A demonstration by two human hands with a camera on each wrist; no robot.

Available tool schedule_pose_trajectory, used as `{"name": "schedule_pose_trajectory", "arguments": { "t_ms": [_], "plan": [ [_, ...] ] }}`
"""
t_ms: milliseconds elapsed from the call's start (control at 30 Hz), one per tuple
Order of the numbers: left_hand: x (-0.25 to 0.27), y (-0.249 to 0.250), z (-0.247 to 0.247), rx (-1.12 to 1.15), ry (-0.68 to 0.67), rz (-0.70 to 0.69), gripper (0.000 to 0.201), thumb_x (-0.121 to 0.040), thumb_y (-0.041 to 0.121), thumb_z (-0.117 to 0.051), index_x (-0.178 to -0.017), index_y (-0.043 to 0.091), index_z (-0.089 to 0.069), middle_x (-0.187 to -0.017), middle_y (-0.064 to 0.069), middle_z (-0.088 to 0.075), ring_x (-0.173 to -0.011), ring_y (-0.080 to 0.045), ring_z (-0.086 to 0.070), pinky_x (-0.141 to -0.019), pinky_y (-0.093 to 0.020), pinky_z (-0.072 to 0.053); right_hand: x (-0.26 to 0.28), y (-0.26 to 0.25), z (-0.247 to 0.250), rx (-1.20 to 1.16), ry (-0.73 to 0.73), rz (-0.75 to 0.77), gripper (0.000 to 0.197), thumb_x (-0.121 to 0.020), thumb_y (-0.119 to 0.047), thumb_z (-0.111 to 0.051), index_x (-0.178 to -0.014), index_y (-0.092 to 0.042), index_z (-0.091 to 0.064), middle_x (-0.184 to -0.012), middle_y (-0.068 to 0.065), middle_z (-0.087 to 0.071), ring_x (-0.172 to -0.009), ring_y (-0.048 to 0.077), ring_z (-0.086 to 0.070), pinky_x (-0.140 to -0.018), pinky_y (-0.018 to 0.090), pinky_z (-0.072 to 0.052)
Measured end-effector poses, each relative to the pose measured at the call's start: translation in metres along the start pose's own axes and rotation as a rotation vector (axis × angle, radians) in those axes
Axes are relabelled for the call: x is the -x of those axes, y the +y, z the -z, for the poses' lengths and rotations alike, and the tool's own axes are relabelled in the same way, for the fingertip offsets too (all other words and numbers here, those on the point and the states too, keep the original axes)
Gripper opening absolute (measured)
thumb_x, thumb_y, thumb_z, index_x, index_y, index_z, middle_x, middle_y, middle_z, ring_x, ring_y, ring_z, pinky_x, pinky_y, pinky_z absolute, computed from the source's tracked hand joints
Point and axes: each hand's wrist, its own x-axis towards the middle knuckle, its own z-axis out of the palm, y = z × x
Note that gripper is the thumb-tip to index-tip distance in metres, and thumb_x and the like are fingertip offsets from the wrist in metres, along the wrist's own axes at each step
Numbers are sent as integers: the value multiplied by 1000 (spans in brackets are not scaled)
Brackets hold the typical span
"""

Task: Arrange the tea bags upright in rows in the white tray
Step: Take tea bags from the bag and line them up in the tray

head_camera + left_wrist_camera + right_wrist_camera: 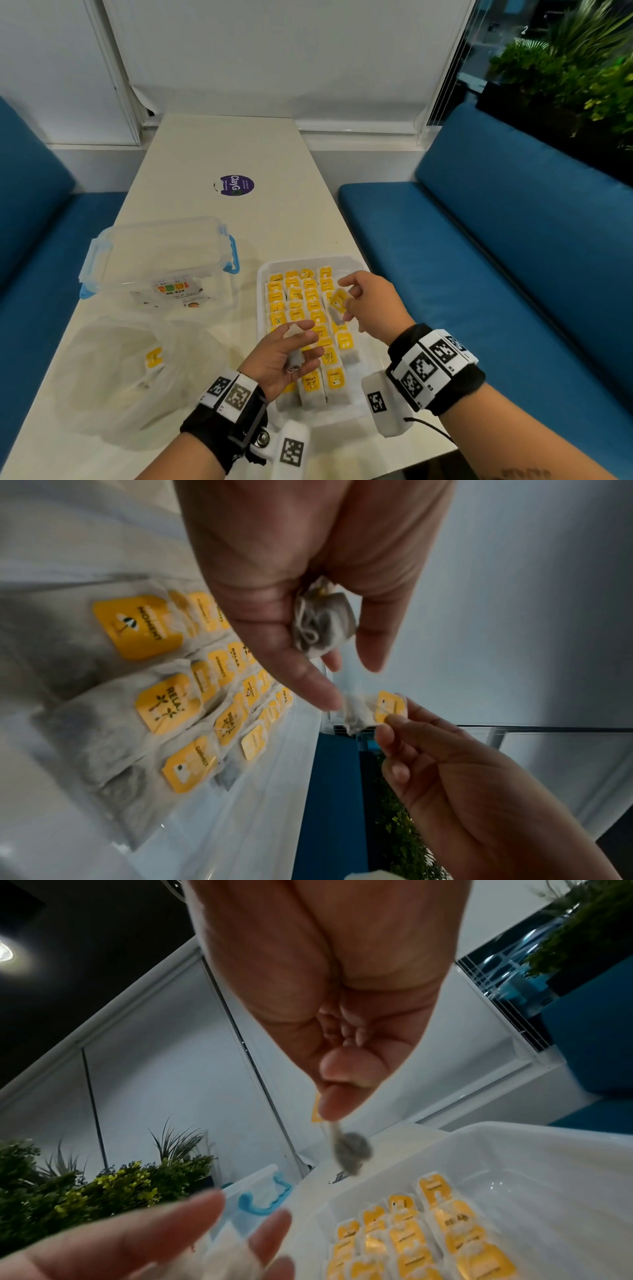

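On the table point(219, 150), the white tray point(354, 265) holds rowed tea bags point(310, 382) (yellow-tagged); both hands' fingers point(349, 284) pinch bags.

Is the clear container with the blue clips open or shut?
Shut, as far as the head view shows: the clear container has its lid on top. Whether its blue clips are latched cannot be told.

**Tea bags filled tray at table's right edge**

A tray point(356, 265) sat on the table point(219, 144), rows of tea bags point(310, 296) inside. Left of it stood a box point(161, 253), with a plastic bag point(113, 370) in front. Both hands hovered above the tray, benches flanking the table.
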Motion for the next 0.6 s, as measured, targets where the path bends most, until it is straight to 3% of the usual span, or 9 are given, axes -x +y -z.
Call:
{"name": "schedule_pose_trajectory", "arguments": {
  "t_ms": [67, 167, 267, 333, 467, 600],
  "plan": [
    [-2, 0, 2, 44, 36, 9, 14, -90, 8, -55, -103, 8, -60, -85, -9, -62, -58, -17, -68, -50, -25, -56, -2, 1, 6, 104, -31, 38, 20, -87, 0, -52, -98, -9, -65, -77, 3, -63, -62, 11, -58, -49, 14, -43],
    [-4, 3, 4, 121, 73, 21, 14, -91, 14, -54, -101, 6, -60, -87, -12, -60, -59, -21, -67, -48, -28, -56, -4, 5, 13, 450, -146, 54, 21, -88, -6, -52, -96, -10, -70, -101, 4, -68, -84, 17, -60, -69, 23, -44],
    [-4, 7, 3, 166, 76, 33, 12, -91, 15, -53, -93, 6, -61, -87, -13, -59, -70, -26, -62, -50, -30, -58, -7, 12, 13, 695, -245, 32, 25, -89, -6, -48, -103, -13, -68, -112, 4, -65, -101, 22, -60, -74, 25, -42],
    [-4, 8, 2, 170, 70, 38, 14, -92, 16, -51, -93, 7, -62, -87, -13, -60, -68, -25, -62, -53, -31, -58, -10, 17, 9, 770, -364, 15, 25, -89, -6, -50, -107, -10, -67, -114, 7, -65, -104, 24, -60, -75, 26, -43],
    [-6, 7, 4, 172, 71, 57, 15, -92, 16, -51, -95, 7, -62, -89, -13, -60, -74, -26, -61, -54, -32, -58, -12, 30, -5, 883, -574, 3, 26, -88, -3, -56, -112, -5, -65, -116, 11, -65, -102, 25, -61, -78, 28, -49],
    [-8, 6, 7, 186, 67, 65, 15, -92, 15, -50, -97, 7, -62, -89, -13, -61, -75, -26, -61, -52, -31, -59, -16, 36, -17, 951, -757, -59, 27, -90, -2, -55, -116, 3, -63, -101, 14, -70, -66, 17, -60, -50, 16, -40]
  ]
}}
